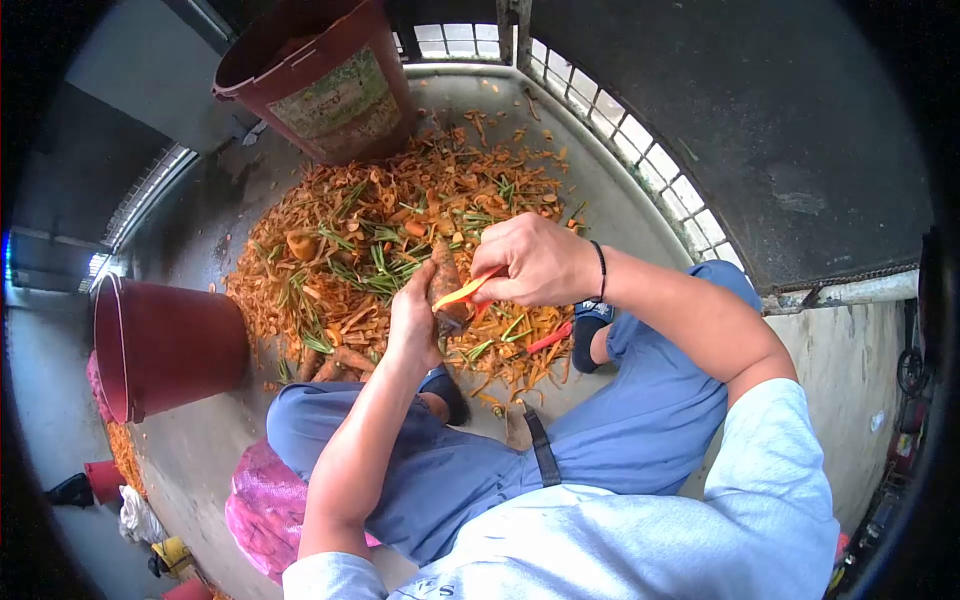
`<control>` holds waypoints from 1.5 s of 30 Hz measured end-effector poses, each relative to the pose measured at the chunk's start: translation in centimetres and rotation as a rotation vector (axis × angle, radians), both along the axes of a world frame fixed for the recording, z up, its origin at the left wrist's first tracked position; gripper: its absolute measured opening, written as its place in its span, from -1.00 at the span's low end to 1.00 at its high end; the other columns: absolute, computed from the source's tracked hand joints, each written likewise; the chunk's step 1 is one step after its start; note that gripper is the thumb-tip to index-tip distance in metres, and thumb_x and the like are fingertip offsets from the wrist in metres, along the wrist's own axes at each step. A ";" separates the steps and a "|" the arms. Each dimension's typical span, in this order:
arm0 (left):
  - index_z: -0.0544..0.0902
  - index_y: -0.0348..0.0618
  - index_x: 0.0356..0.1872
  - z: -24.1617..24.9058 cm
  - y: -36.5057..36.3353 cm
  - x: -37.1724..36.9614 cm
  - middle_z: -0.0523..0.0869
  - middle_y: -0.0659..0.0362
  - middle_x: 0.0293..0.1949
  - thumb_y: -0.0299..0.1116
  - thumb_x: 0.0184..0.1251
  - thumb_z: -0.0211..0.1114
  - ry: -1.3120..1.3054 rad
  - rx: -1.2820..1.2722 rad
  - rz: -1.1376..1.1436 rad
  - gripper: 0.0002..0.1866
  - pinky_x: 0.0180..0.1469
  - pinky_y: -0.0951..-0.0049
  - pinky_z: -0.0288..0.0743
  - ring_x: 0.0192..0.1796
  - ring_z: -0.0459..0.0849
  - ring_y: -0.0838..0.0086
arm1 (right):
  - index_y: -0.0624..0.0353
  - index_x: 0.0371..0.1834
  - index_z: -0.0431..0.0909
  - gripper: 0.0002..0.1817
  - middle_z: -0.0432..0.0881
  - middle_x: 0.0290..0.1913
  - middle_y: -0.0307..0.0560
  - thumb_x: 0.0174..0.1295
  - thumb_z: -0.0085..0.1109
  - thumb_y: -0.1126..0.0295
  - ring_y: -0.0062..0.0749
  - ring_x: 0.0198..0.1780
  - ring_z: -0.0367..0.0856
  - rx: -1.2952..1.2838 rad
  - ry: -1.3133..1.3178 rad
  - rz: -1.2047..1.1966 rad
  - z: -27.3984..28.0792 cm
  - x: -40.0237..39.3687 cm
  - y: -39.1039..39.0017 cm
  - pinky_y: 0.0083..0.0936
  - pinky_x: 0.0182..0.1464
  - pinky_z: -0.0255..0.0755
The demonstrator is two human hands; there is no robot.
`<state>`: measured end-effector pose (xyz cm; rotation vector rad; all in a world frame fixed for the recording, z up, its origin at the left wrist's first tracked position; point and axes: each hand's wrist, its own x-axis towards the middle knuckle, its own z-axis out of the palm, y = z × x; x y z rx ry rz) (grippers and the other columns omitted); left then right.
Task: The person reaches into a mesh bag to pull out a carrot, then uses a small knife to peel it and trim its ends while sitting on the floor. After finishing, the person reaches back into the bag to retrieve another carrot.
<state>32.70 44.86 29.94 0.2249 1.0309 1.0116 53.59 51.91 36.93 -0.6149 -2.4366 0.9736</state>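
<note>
Clamping a carrot [445, 268] in the left hand [411, 325], orange peeler [461, 292] in the right hand [532, 262], apparently peeling, next needing steady turning.

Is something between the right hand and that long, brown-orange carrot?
Only the slim, bright orange-and-red thing, perhaps a peeler, that the right hand holds; its tip lies over or against the long, brown-orange carrot in the left hand. Nothing else visible stands between them.

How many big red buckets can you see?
2: one bucket beyond the pile of peelings, the other bucket left of it. Smaller red things lower left are unclear; more may be hidden.
</note>
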 end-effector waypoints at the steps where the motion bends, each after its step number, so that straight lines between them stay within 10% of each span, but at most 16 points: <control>1: 0.50 -0.21 0.26 -0.2 -0.2 -0.3 0.74 0.04 0.01 -0.09 0.70 -0.06 0.007 0.025 -0.017 -0.57 -0.04 0.26 0.76 -0.06 0.79 0.30 | 0.27 -0.36 0.73 -0.80 0.61 -0.45 -0.03 0.14 0.47 0.34 -0.16 -0.38 0.65 0.007 0.025 -0.001 0.2 0.0 -0.2 -0.28 -0.31 0.49; 14: 0.60 -0.29 0.12 1.4 -1.6 0.2 0.78 0.05 -0.10 -0.17 0.65 0.07 0.092 0.185 -0.043 -0.63 -0.14 0.36 0.74 -0.20 0.80 0.37 | 0.29 -0.35 0.74 -0.80 0.68 -0.42 -0.05 0.08 0.54 0.40 -0.33 -0.38 0.66 -0.265 0.086 0.110 0.4 1.1 0.6 -0.37 -0.32 0.46; 21: 0.61 -0.25 -0.02 0.5 -3.1 -0.9 0.74 0.11 -0.36 -0.11 0.65 0.05 0.134 0.032 -0.115 -0.63 -0.49 0.37 0.60 -0.48 0.71 0.37 | 0.23 -0.34 0.80 -0.73 0.76 -0.46 -0.18 0.05 0.59 0.25 -0.60 -0.43 0.66 -0.229 -0.151 -0.370 -4.0 6.2 10.6 -0.53 -0.40 0.46; 29: 0.62 -0.13 0.05 2.6 -2.4 0.5 0.76 0.17 -0.26 -0.09 0.67 0.00 0.060 -0.066 -0.021 -0.64 -0.40 0.37 0.65 -0.37 0.74 0.41 | 0.21 -0.27 0.81 -0.71 0.78 -0.42 -0.15 0.04 0.58 0.26 -0.56 -0.38 0.70 -0.359 -0.068 -0.006 0.0 0.1 -0.5 -0.51 -0.32 0.54; 45: 0.70 -0.34 -0.04 0.9 -3.7 -1.9 0.81 0.12 -0.22 -0.26 0.59 0.13 0.292 0.176 -0.191 -0.69 -0.26 0.46 0.65 -0.31 0.78 0.47 | 0.21 -0.36 0.81 -0.67 0.77 -0.46 -0.08 -0.03 0.62 0.18 -0.47 -0.44 0.71 -0.224 -0.184 -0.151 -1.3 3.4 7.2 -0.41 -0.37 0.54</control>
